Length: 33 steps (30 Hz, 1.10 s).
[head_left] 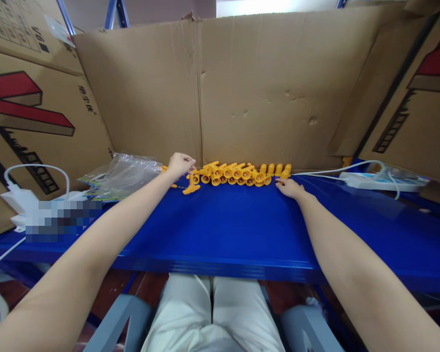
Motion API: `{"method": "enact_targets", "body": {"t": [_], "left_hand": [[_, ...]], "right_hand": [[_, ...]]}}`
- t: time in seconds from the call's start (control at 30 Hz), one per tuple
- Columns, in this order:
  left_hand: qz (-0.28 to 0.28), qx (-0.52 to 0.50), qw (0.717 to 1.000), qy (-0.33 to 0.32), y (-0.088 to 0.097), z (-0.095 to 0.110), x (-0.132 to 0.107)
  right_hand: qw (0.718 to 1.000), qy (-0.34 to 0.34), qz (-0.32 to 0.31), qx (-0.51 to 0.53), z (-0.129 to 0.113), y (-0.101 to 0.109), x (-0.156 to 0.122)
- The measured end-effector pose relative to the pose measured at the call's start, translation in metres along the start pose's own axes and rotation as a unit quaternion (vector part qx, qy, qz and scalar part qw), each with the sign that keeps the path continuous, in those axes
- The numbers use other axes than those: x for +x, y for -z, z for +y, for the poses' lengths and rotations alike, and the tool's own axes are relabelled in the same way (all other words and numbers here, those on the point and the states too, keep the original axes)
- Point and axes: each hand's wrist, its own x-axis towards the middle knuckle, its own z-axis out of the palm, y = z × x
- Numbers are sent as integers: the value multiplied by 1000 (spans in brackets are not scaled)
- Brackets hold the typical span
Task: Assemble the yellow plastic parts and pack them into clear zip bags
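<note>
My left hand (180, 164) is closed, its fingers curled above the left end of a pile of yellow cup-shaped plastic pieces (237, 173). Whatever it pinches is hidden. Below that hand lies a yellow handle (191, 188) beside a dark metal spiral (181, 187), like a corkscrew. The cup-shaped pieces lie stacked in rows, open ends facing me. Several yellow caps (271, 169) stand upright to the right of the pile. My right hand (290, 187) has its bent fingers at the last, tilted yellow cap (286, 170) and appears closed on its lower edge.
The blue table (220, 230) is walled by cardboard at the back (278, 93) and sides. Clear plastic bags (126, 173) lie at the left. A white power strip (383, 181) with cables sits at the right, and a white plug (20, 203) at the left.
</note>
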Motion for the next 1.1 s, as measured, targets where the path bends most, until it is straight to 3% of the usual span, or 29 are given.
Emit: {"method": "enact_targets", "body": {"t": [0.27, 0.4, 0.63, 0.83, 1.1], "left_hand": [[-66, -4, 998, 15, -18, -5, -21], [-154, 26, 988, 11, -18, -5, -39], [-204, 72, 976, 12, -35, -4, -52], [-114, 162, 973, -116, -44, -26, -44], [-23, 310, 945, -100, -16, -21, -51]], "right_hand": [[1000, -4, -16, -6, 0, -1, 0], [999, -10, -35, -15, 4, -4, 6], [999, -1, -40, -17, 6, -5, 10], [1000, 1, -12, -16, -2, -1, -6], [997, 47, 56, 16, -11, 13, -12]]}}
